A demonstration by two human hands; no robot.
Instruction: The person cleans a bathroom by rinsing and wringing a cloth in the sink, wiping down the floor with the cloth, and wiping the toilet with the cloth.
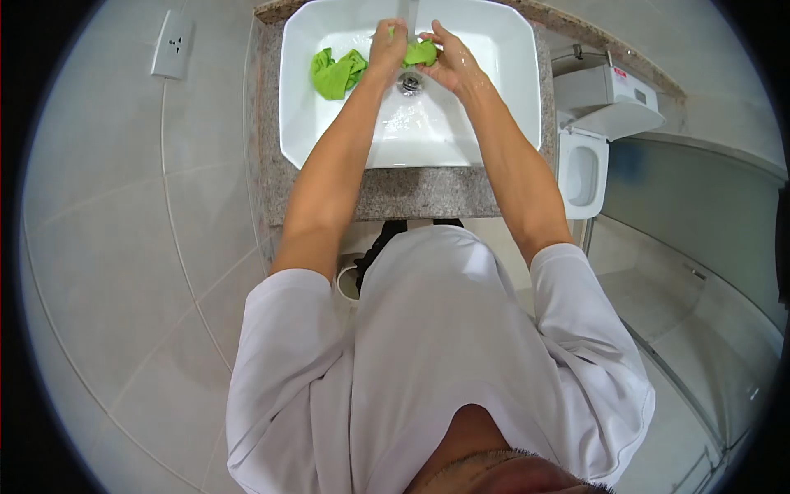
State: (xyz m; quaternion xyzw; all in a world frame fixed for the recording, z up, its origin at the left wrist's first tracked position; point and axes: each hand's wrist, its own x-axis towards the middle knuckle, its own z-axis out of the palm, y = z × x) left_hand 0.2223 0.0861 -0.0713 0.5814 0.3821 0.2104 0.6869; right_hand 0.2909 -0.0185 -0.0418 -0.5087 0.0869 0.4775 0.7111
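Both of my hands are inside the white sink, close to the stream of water under the faucet [412,11]. My left hand [388,51] is closed, with a bit of green showing at its fingers. A bunched bright green cloth [420,54] sits between my hands, and my right hand [450,62] grips it between thumb and curled fingers. To the left of my left wrist, a larger crumpled green cloth [336,76] lies on the sink floor. Whether the two green pieces are joined behind my left hand cannot be seen.
The rectangular white sink [329,148] sits on a speckled granite counter [428,193], with a metal drain [409,83] below my hands. A toilet [583,177] with its lid raised stands at right, near a glass shower panel [699,198]. A wall socket [173,44] is at left.
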